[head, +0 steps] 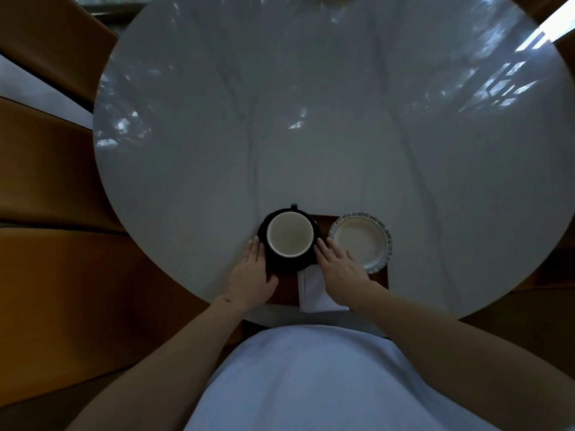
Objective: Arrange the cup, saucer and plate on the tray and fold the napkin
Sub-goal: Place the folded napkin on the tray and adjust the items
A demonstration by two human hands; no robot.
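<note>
With both hands flat, left hand [253,269] and right hand [337,265] pressing straight fingers against the dark saucer [311,264] carrying the cup [290,234], we should slide it evenly onto the tray [381,275], clear of the plate [361,241] and napkin [312,290].

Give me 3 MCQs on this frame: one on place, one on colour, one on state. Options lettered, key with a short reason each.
1. Where is the cup?
A. on the dark saucer
B. on the scalloped plate
C. on the bare table

2. What colour is the napkin?
A. red
B. white
C. black

3. How are the hands?
A. both open, flanking the saucer
B. both lifting the plate
C. one in a fist on the napkin

Key: 1 A, the dark rim rings the cup. 2 B, it shows pale white on the brown tray. 3 A, the left hand and right hand lie with straight fingers on either side.
</note>
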